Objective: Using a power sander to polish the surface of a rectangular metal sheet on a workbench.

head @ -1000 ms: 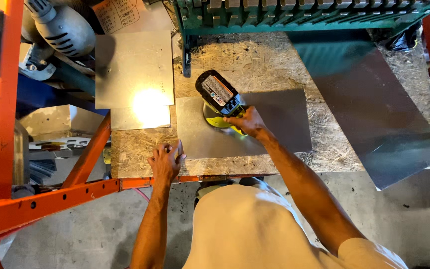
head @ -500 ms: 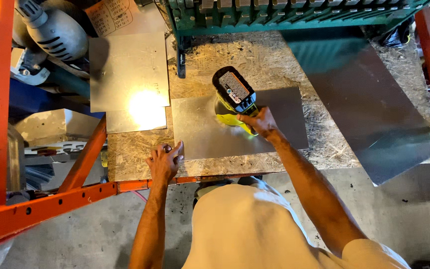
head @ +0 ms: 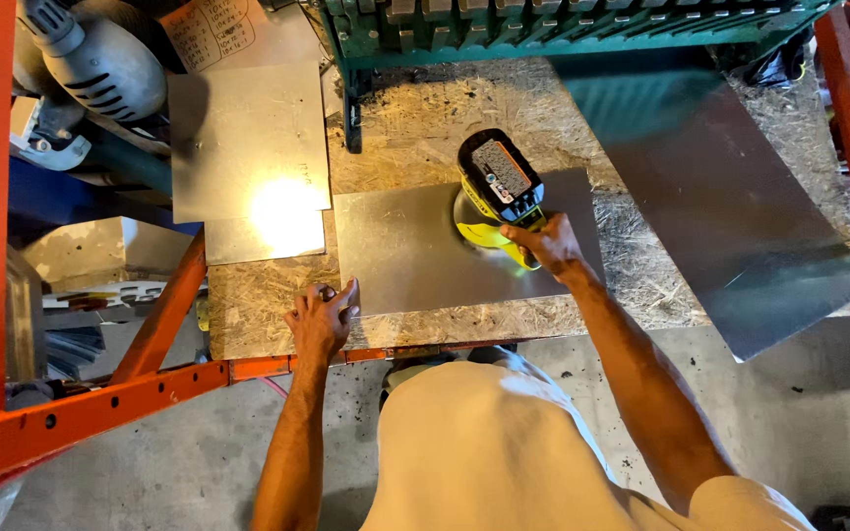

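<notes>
The right hand has its grip closed around the handle of a yellow and black cordless sander, with the tool's round pad resting flat on the metal sheet. The left hand is spread open, fingers apart and holding nothing, pressing on the near left corner of the metal sheet.

The metal sheet lies flat on the chipboard worktop, close to the worktop's near edge. The sander stands on the sheet's upper middle area.

Step in hand, as judged: surface sanding of the sheet, with one hand steadying it. Continued work would call for steady downward pressure from the left hand and an even sweep of the pad across the unworked areas.

Left of the metal sheet lie smaller plates, one showing a bright glare. To its right a large dark panel overhangs the worktop edge. An orange frame runs along the lower left.
</notes>
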